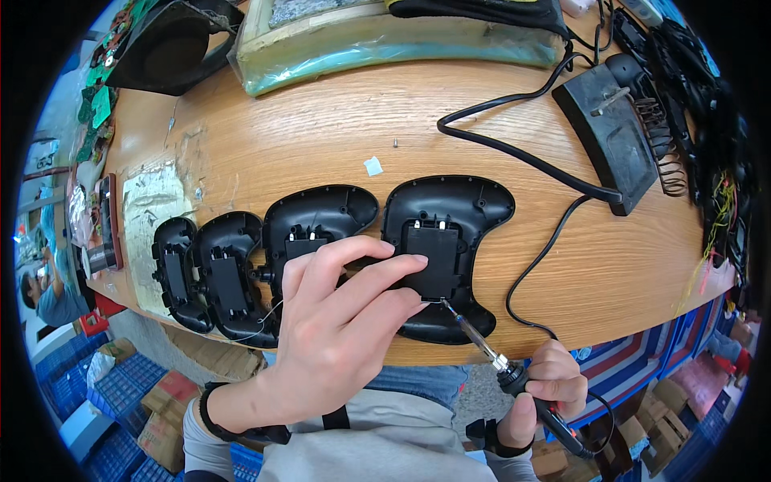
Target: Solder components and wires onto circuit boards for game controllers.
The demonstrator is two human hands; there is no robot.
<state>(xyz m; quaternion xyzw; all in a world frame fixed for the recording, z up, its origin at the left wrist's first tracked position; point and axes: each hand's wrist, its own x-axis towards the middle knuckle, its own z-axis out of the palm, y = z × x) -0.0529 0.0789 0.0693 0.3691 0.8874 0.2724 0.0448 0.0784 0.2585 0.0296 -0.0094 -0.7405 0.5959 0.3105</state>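
Note:
Several black plastic controller shells lie in a row on the wooden table (337,120). My left hand (341,321) rests over the gap between the two right shells, fingertips on the battery bay of the rightmost shell (450,209). A thin solder wire (265,317) trails from under this hand. My right hand (550,386) grips a black soldering iron (514,373), its metal tip touching the lower edge of that shell's battery bay. The second shell (317,213) is partly hidden by my left hand. Two smaller-looking shells (217,273) sit further left.
A black soldering iron stand (614,145) with a coil holder sits at the right, its cord (514,153) looping across the table. Foam padding in plastic (385,40) lies at the back. Tangled wires (715,161) crowd the right edge. Another person (48,297) is far left.

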